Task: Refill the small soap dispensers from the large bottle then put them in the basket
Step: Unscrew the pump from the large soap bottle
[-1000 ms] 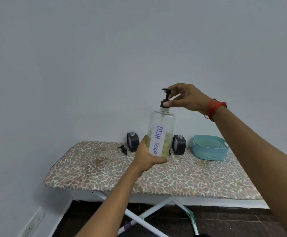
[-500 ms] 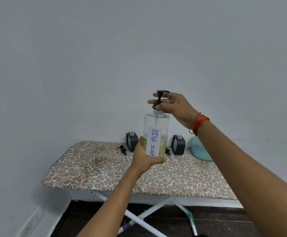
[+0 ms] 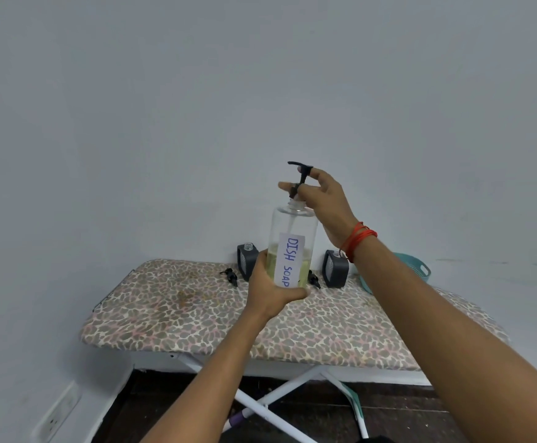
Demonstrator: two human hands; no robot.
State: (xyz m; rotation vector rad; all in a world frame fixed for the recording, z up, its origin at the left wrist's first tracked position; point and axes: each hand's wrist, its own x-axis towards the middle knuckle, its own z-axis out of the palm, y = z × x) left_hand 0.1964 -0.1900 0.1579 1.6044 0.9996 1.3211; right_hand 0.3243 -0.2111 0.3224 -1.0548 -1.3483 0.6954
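My left hand grips the lower part of the large clear bottle, labelled "DISH SOAP" and holding yellowish liquid at the bottom, upright above the board. My right hand pinches the black pump top at the bottle's neck, with the pump raised a little off the neck. Two small dark dispensers stand open-topped behind: one on the left, one on the right. Their black pump heads lie on the board beside them. The teal basket sits at the right, partly hidden by my right forearm.
Everything stands on an ironing board with a leopard-print cover and white crossed legs, pushed against a plain wall. A wall socket is low at the left. Dark floor lies underneath.
My right hand has turned round the pump top, which now stands higher above the neck. The bottle has shifted slightly left and the view moved with it.
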